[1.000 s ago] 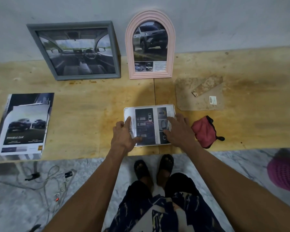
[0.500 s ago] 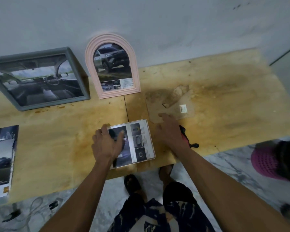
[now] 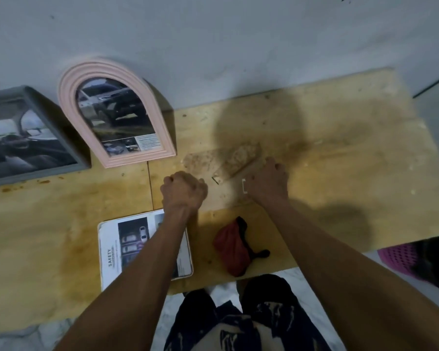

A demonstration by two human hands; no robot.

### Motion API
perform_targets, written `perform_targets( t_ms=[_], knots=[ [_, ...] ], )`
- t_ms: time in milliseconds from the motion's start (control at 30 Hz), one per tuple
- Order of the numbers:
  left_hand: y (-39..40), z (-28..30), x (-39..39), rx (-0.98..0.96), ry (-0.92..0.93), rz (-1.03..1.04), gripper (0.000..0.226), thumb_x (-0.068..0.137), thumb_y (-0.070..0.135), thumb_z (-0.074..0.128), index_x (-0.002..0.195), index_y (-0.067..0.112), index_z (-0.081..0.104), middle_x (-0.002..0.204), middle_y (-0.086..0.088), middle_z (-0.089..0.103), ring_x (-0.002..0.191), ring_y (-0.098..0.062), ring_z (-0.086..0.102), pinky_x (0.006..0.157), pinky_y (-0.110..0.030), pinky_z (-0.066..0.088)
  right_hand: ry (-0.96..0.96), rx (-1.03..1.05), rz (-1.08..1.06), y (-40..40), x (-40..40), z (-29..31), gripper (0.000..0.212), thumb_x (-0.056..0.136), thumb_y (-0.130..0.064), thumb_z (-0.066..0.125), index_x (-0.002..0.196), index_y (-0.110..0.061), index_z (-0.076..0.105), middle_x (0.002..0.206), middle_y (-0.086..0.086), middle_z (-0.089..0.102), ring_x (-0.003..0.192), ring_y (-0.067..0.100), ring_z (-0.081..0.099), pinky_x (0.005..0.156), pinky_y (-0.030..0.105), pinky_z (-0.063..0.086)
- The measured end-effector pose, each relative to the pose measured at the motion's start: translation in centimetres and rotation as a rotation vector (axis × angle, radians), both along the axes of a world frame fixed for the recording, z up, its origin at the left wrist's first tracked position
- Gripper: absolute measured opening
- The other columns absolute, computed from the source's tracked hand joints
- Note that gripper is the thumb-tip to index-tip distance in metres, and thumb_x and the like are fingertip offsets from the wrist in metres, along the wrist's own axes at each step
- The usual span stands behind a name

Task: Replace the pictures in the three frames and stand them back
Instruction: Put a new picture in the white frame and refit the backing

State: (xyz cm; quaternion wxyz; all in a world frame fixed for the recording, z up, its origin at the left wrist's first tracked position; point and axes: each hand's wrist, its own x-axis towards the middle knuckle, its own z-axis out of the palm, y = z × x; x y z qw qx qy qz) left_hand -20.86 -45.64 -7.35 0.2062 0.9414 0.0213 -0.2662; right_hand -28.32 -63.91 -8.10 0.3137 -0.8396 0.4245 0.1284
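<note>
Reaching both hands, left (image 3: 183, 191) curled, right (image 3: 268, 179) with grip unclear, onto the backing board (image 3: 221, 162) near the worktop's back edge, risking knocking the pink frame (image 3: 117, 115) over.

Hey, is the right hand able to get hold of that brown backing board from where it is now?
Probably yes. The right hand already lies on the near right part of the brown backing board, which lies flat on the table with nothing on top but its own stand flap. The left hand is at the other side.
</note>
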Motion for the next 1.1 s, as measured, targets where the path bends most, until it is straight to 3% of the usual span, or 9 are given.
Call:
perform_targets(
  t_ms=[133, 300, 433, 533, 600, 700, 833, 1000, 1100],
  knots=[
    [-0.7, -0.2, 0.3, -0.001, 0.005, 0.024, 0.050, 0.086, 0.045, 0.059, 0.118, 0.007, 0.061, 0.121, -0.018, 0.059, 0.115, -0.037, 0.045, 0.096, -0.043, 0.043, 0.038, -0.012, -0.003, 0.0, 1.3, -0.8, 0.062, 0.086, -0.048, 0.050, 0.133, -0.008, 0.043, 0.135, 0.015, 0.046, 0.124, 0.035, 0.039, 0.103, 0.044, 0.032],
    [-2.0, 0.7, 0.6, -0.113, 0.064, 0.241, 0.069, 0.068, 0.057, 0.051, 0.113, 0.006, 0.065, 0.118, -0.018, 0.064, 0.111, -0.037, 0.058, 0.097, -0.045, 0.051, 0.040, 0.106, -0.167, -0.5, 2.0, -0.9, 0.067, 0.086, -0.050, 0.055, 0.140, -0.014, 0.040, 0.142, 0.013, 0.040, 0.131, 0.033, 0.035, 0.109, 0.045, 0.034],
    [-2.5, 1.5, 0.9, -0.187, 0.115, 0.394, 0.039, 0.068, 0.040, 0.074, 0.096, 0.014, 0.065, 0.116, -0.010, 0.069, 0.110, -0.029, 0.064, 0.098, -0.039, 0.054, -0.031, 0.219, -0.322, -0.9, 2.0, -0.9, 0.067, 0.075, -0.056, 0.061, 0.131, -0.023, 0.047, 0.135, 0.009, 0.044, 0.123, 0.030, 0.045, 0.101, 0.048, 0.044],
    [-2.3, 1.3, 1.1, -0.195, 0.093, 0.423, 0.060, 0.073, 0.038, 0.081, 0.121, 0.009, 0.058, 0.128, -0.009, 0.063, 0.117, -0.027, 0.061, 0.103, -0.035, 0.050, -0.060, 0.229, -0.377, -1.0, 1.7, 0.0, 0.074, 0.069, -0.066, 0.061, 0.128, -0.023, 0.052, 0.130, 0.008, 0.048, 0.116, 0.031, 0.052, 0.094, 0.048, 0.050],
    [-2.1, 1.7, 1.2, -0.245, 0.074, 0.440, 0.065, 0.072, 0.038, 0.085, 0.122, 0.012, 0.053, 0.127, -0.007, 0.060, 0.117, -0.025, 0.059, 0.104, -0.033, 0.048, -0.067, 0.208, -0.394, -0.9, 1.3, 0.8, 0.082, 0.064, -0.073, 0.060, 0.129, -0.023, 0.055, 0.128, 0.008, 0.052, 0.115, 0.031, 0.055, 0.092, 0.046, 0.052],
    [-0.8, 2.6, 1.2, -0.313, 0.049, 0.447, 0.060, 0.070, 0.031, 0.090, 0.109, 0.017, 0.046, 0.120, -0.006, 0.061, 0.109, -0.022, 0.061, 0.097, -0.034, 0.052, -0.113, 0.167, -0.381, 0.2, 0.6, 2.3, 0.084, 0.063, -0.075, 0.063, 0.126, -0.019, 0.061, 0.125, 0.008, 0.056, 0.109, 0.028, 0.059, 0.086, 0.040, 0.054],
    [3.0, 5.0, 0.3, -0.386, 0.047, 0.469, 0.055, 0.073, 0.021, 0.088, 0.111, 0.015, 0.049, 0.111, -0.005, 0.062, 0.098, -0.022, 0.062, 0.085, -0.033, 0.056, -0.183, 0.214, -0.390, 3.9, -0.2, 4.1, 0.083, 0.062, -0.072, 0.069, 0.117, -0.011, 0.061, 0.111, 0.005, 0.060, 0.092, 0.022, 0.061, 0.073, 0.034, 0.053],
    [10.9, 7.0, -1.3, -0.413, 0.004, 0.522, 0.055, 0.072, 0.021, 0.089, 0.110, 0.017, 0.049, 0.105, -0.004, 0.062, 0.090, -0.020, 0.061, 0.060, -0.026, 0.046, -0.252, 0.324, -0.376, 11.0, -1.2, 5.6, 0.072, 0.072, -0.053, 0.078, 0.125, -0.010, 0.055, 0.116, 0.008, 0.063, 0.096, 0.025, 0.062, 0.080, 0.040, 0.054],
    [15.9, 7.0, -2.7, -0.416, 0.024, 0.536, 0.058, 0.069, 0.022, 0.091, 0.108, 0.018, 0.048, 0.103, -0.005, 0.063, 0.087, -0.021, 0.063, 0.063, -0.030, 0.051, -0.276, 0.383, -0.357, 15.6, -2.5, 6.0, 0.075, 0.073, -0.051, 0.079, 0.130, -0.012, 0.048, 0.115, 0.004, 0.057, 0.091, 0.018, 0.055, 0.075, 0.035, 0.048]
  ],
)
